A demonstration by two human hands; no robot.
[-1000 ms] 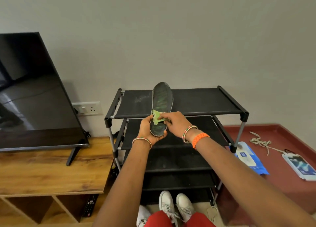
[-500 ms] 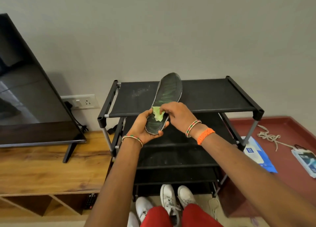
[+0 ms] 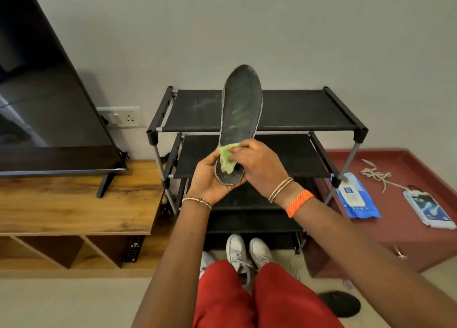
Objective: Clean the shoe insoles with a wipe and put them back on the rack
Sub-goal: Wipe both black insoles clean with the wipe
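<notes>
Insole (image 3: 241, 110) heel cupped by left hand (image 3: 209, 179); right hand (image 3: 259, 164) presses wipe (image 3: 226, 158).

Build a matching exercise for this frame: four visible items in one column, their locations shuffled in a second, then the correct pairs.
Items
1. dark shoe insole
2. crumpled green wipe
3. blue wipes packet
4. black remote control

Locations
A. on the maroon surface right of the black shoe rack
B. pinched under the right hand
C. in the wooden TV stand's lower cubby
D. heel cradled in the left hand

Pairs: 1-D, 2-B, 3-A, 4-C
</notes>
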